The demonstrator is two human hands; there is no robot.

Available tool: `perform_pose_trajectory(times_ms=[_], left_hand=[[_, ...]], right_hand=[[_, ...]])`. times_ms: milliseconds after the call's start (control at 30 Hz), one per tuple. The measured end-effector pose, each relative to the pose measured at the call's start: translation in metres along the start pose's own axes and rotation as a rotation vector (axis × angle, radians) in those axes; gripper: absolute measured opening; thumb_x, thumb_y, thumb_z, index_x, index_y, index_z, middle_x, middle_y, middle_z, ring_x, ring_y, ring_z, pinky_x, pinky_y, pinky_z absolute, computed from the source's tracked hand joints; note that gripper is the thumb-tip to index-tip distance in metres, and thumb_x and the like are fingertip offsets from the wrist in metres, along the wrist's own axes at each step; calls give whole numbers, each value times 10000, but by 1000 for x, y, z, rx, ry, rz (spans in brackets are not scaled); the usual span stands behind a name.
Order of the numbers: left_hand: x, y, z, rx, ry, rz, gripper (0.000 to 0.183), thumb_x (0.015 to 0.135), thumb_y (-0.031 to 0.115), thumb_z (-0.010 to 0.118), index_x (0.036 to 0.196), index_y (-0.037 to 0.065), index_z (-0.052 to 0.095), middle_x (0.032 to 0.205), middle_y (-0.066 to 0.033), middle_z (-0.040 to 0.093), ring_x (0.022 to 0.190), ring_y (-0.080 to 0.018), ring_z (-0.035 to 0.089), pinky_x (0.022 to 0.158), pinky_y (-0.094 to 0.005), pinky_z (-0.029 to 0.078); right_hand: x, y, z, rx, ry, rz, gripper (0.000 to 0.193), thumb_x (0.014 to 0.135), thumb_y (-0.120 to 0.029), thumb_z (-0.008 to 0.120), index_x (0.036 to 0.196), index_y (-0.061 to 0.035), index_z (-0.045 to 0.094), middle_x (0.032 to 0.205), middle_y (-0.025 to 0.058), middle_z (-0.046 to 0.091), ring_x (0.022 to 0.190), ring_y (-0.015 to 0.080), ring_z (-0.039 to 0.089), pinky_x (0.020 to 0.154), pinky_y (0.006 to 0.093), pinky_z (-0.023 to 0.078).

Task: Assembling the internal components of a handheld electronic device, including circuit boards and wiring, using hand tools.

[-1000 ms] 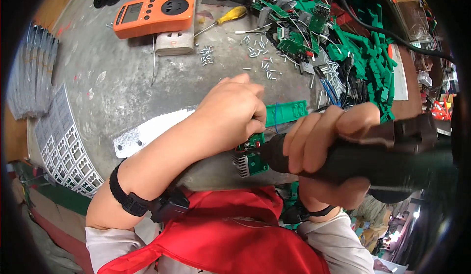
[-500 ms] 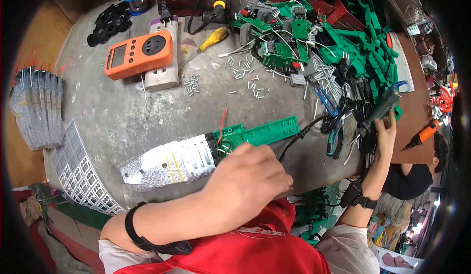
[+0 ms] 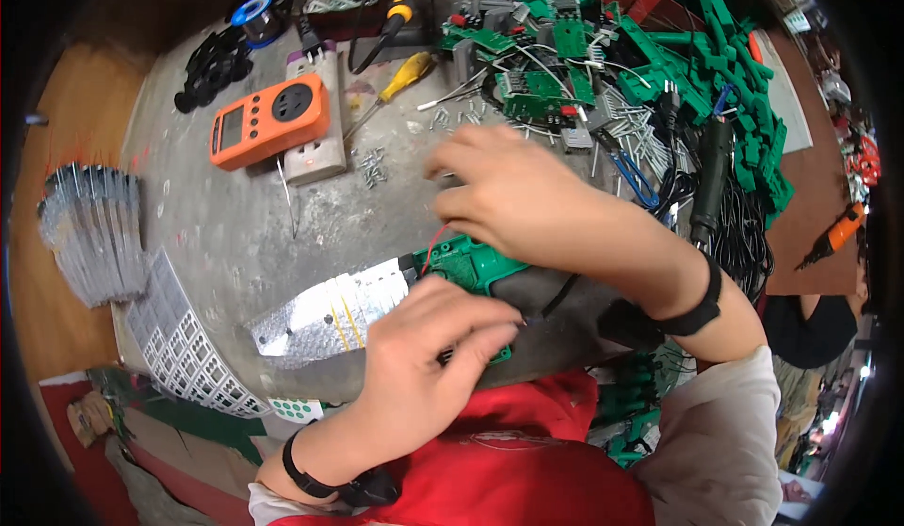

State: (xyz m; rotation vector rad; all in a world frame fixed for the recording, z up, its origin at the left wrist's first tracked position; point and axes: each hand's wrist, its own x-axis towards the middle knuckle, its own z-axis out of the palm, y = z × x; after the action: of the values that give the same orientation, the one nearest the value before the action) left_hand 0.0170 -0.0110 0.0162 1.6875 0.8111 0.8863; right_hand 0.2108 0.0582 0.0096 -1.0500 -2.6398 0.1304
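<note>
Green casing (image 3: 491, 263) on desk (image 3: 202, 234), partly hidden under hands. Right hand (image 3: 508, 192): fingers parted near screws (image 3: 471, 113). Left hand (image 3: 424, 342): thumb and index nearly met, contents indeterminate. Red wire (image 3: 433, 244) could be snagged by fingers; screws scattered if brushed.

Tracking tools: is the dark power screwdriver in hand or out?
Out: the power screwdriver is beside black cables, away from left hand and right hand.

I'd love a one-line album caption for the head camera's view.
Workbench scene: left hand by a green housing, right hand near loose screws, with an orange meter beyond.
</note>
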Motion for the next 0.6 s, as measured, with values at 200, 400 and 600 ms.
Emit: perform_pose_trajectory(times_ms=[200, 400, 600], left_hand=[[12, -17, -2, 110, 254, -2, 49, 828, 6, 676, 876, 7, 686, 760, -103, 661, 714, -268, 594, 658, -354, 478], [21, -21, 2, 572, 232, 198, 140, 762, -73, 659, 885, -6, 658, 783, -121, 579, 754, -309, 533, 666, -377, 442], [26, -23, 7, 571, 184, 158, 123, 758, -70, 638, 860, -11, 603, 818, -134, 551, 815, -345, 512, 712, -420, 427]], right_hand=[[-41, -52, -22, 336, 43, 347, 68, 811, -117, 684, 807, -63, 643, 757, 91, 524, 729, 307, 576, 615, 404, 461], [-41, -62, -15, 283, 208, 358, 134, 746, -52, 717, 849, -56, 631, 774, 82, 516, 670, 285, 564, 565, 381, 455], [-39, -51, -10, 88, 283, 203, 222, 673, -39, 682, 887, -81, 641, 803, 50, 531, 691, 231, 577, 534, 334, 476]])
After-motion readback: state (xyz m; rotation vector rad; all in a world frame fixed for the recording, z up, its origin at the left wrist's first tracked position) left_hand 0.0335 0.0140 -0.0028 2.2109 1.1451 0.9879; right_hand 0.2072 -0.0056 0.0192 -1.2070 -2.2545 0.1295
